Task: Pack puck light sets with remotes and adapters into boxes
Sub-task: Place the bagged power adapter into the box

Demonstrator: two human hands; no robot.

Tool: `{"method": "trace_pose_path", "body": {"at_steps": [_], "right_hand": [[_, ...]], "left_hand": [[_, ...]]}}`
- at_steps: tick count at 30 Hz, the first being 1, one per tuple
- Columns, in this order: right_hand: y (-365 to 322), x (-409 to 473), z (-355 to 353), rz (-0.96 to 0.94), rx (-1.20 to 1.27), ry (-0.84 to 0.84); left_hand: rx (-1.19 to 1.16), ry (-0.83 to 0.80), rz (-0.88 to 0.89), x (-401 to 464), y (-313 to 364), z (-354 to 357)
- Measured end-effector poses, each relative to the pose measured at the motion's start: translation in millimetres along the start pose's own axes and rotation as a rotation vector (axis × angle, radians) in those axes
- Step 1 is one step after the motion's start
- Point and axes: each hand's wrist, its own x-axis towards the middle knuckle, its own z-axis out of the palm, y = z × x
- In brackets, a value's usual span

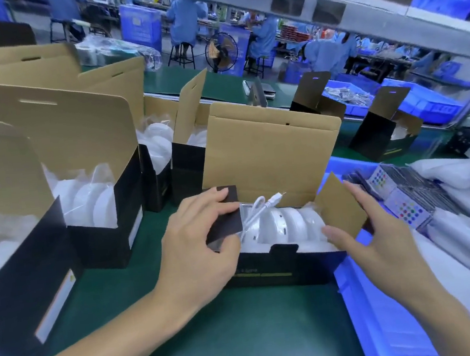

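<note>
An open black box with a tall brown lid stands in front of me on the green mat. Inside lie white puck lights in clear bags, and a white cable sticks up from them. My left hand pinches the box's left side flap, thumb under and fingers on top. My right hand holds the right side flap between thumb and fingers. Remotes with coloured buttons lie in the blue bin at right.
Several other open boxes with puck lights stand to the left and behind. A blue bin at right holds remotes and white bagged items. Two black boxes stand farther right. Workers in blue coats sit in the background.
</note>
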Motion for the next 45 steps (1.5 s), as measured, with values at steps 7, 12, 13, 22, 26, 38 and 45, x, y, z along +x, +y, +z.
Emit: {"method": "trace_pose_path", "body": {"at_steps": [7, 12, 13, 22, 26, 38, 45], "right_hand": [[4, 5, 14, -0.195, -0.052, 0.055], [5, 13, 4, -0.303, -0.26, -0.088], [1, 18, 1, -0.343, -0.301, -0.148], [-4, 28, 28, -0.505, -0.057, -0.211], [-2, 23, 29, -0.521, -0.057, -0.192], [-9, 34, 25, -0.396, -0.063, -0.362], [-10, 30, 21, -0.396, -0.013, -0.368]], "left_hand": [[0.083, -0.077, 0.04, 8, 1, -6], [0.153, -0.134, 0.085, 12, 1, -10], [0.159, -0.144, 0.092, 13, 1, -11], [0.189, -0.183, 0.103, 10, 3, -13], [0.218, -0.187, 0.1, 10, 3, -13], [0.017, -0.394, -0.237, 51, 15, -14], [0.305, -0.3, -0.135, 46, 18, -5]]}}
